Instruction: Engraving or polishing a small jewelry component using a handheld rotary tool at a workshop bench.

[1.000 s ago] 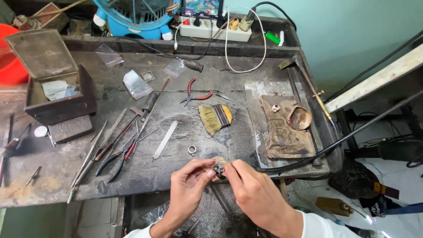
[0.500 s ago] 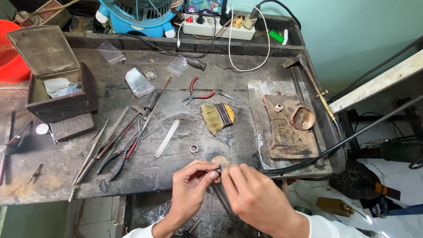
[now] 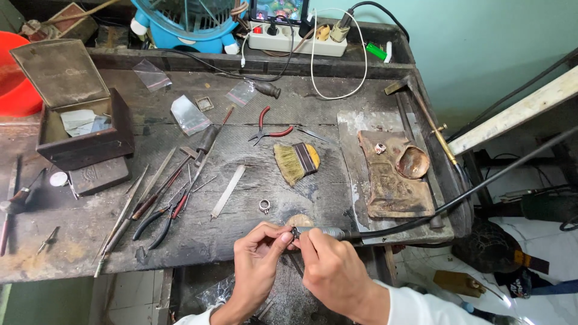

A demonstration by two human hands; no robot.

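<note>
Lower centre: right hand [image 3: 330,271] grips a rotary handpiece [image 3: 322,232], its tip meeting something tiny pinched in left fingertips [image 3: 285,236].

A lit phone screen [image 3: 280,9] stands at the top centre, showing bright colours. Three clear plastic bags [image 3: 188,114] lie on the upper-left counter [image 3: 72,241].

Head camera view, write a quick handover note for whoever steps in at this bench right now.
Left hand: fingertips pinch a small piece at the bench's front edge.
Right hand: grips the rotary handpiece, tip at that piece; its black hose runs off right.
Nearby: loose ring, brush, red pliers, files.
Done: cannot tell how far the piece is worked.
Left: ring on bench untouched.
</note>
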